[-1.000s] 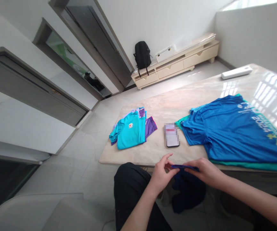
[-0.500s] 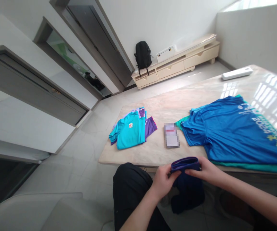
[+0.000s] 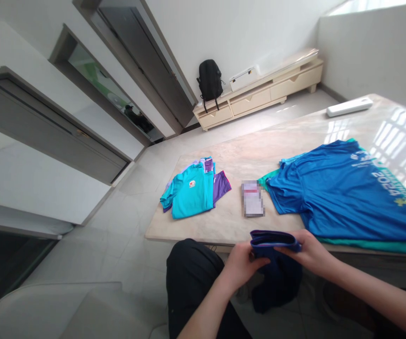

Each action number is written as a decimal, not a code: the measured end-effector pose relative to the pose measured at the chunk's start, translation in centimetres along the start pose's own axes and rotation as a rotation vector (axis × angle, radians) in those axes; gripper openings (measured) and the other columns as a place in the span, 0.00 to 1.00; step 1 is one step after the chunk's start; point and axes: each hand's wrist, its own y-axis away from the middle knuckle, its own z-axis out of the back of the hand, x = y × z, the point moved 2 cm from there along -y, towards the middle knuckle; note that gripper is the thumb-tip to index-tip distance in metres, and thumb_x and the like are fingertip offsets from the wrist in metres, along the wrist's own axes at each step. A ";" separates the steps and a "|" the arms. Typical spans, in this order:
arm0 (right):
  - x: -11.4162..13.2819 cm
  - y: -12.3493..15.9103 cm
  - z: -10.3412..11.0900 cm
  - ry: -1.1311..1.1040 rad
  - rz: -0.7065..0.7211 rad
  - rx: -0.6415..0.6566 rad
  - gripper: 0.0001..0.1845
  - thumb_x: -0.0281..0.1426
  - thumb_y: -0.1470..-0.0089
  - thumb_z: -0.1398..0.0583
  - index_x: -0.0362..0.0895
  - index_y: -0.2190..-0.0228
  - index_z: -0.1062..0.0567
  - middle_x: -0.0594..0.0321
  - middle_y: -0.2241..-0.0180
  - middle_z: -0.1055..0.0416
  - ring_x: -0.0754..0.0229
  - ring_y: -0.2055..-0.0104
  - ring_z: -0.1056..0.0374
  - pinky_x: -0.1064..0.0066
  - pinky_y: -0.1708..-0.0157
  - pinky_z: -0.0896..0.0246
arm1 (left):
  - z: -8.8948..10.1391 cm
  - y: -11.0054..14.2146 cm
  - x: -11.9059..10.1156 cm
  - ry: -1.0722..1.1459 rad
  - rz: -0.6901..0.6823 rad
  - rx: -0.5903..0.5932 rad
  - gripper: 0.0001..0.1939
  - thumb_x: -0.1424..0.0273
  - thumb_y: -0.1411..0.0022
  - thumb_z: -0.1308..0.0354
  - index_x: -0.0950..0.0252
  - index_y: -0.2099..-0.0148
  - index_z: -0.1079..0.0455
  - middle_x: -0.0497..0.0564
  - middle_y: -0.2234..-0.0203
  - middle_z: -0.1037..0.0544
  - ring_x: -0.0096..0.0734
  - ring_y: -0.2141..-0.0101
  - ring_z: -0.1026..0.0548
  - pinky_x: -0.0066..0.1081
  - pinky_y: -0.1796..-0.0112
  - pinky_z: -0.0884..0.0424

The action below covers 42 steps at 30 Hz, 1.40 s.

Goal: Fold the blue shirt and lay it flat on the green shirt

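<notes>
Both my hands grip a dark navy garment at the near edge of the marble table. My left hand pinches its left end and my right hand holds its right end, fingers closed. The upper part is folded into a flat band between my hands; the rest hangs below the table edge over my lap. A blue shirt with white print lies spread on the table to the right, on top of a teal garment.
A folded pile of teal and purple clothes sits at the table's left. A phone lies between the pile and the blue shirt. A white remote lies at the far edge. A black backpack leans on a low cabinet.
My hands have gathered the navy garment from a thin stretched edge into a thicker folded band and raised it slightly toward the table edge.
</notes>
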 end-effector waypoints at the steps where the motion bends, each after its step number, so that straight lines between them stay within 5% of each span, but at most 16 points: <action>1: 0.2 -0.1 0.2 0.011 0.008 -0.025 0.20 0.44 0.40 0.38 0.40 0.72 0.19 0.66 0.77 0.30 0.63 0.74 0.38 0.74 0.72 0.42 | -0.1 0.0 0.2 -0.022 0.015 0.011 0.08 0.68 0.43 0.30 0.65 0.60 0.20 0.47 0.70 0.18 0.31 0.71 0.27 0.27 0.69 0.36; 8: 0.9 -0.6 1.4 0.003 0.031 -0.050 0.17 0.43 0.42 0.35 0.42 0.69 0.16 0.64 0.73 0.22 0.57 0.69 0.28 0.71 0.68 0.34 | 0.0 0.0 0.1 -0.075 -0.087 0.007 0.04 0.70 0.36 0.36 0.62 0.59 0.20 0.47 0.66 0.17 0.34 0.66 0.23 0.28 0.64 0.32; 16: 2.0 -1.2 3.8 0.012 0.048 -0.079 0.17 0.42 0.43 0.34 0.43 0.61 0.15 0.60 0.64 0.18 0.50 0.62 0.23 0.68 0.60 0.30 | 1.3 0.5 -0.2 -0.314 -0.276 -0.281 0.11 0.71 0.27 0.48 0.61 0.50 0.24 0.52 0.60 0.17 0.37 0.58 0.21 0.33 0.55 0.29; 24: 1.9 -0.5 3.5 0.041 0.095 -0.026 0.20 0.43 0.40 0.37 0.39 0.71 0.18 0.64 0.78 0.28 0.62 0.75 0.34 0.74 0.74 0.41 | -0.9 0.7 0.2 -0.169 -0.044 0.007 0.18 0.76 0.40 0.39 0.61 0.47 0.27 0.47 0.66 0.20 0.31 0.69 0.25 0.27 0.67 0.32; 29: 1.8 -0.2 2.8 -0.019 0.103 0.066 0.19 0.42 0.39 0.38 0.39 0.72 0.21 0.64 0.78 0.30 0.63 0.75 0.37 0.75 0.74 0.42 | -1.2 0.7 -0.3 -0.063 -0.066 0.158 0.24 0.81 0.45 0.40 0.64 0.45 0.27 0.50 0.60 0.19 0.33 0.64 0.24 0.28 0.62 0.30; 35: 2.1 -0.2 3.1 -0.069 0.059 0.059 0.19 0.42 0.40 0.37 0.39 0.71 0.19 0.64 0.76 0.28 0.62 0.74 0.35 0.74 0.71 0.38 | -0.8 0.4 -0.7 -0.084 -0.132 0.124 0.24 0.86 0.47 0.48 0.63 0.52 0.23 0.50 0.58 0.18 0.36 0.58 0.22 0.29 0.56 0.30; 42: 2.8 -0.1 4.7 0.003 0.026 -0.121 0.20 0.47 0.45 0.35 0.43 0.73 0.17 0.62 0.77 0.24 0.58 0.74 0.31 0.71 0.73 0.34 | -0.6 0.1 0.3 -0.257 -0.082 -0.022 0.20 0.83 0.46 0.47 0.62 0.54 0.24 0.53 0.58 0.20 0.41 0.56 0.23 0.34 0.54 0.29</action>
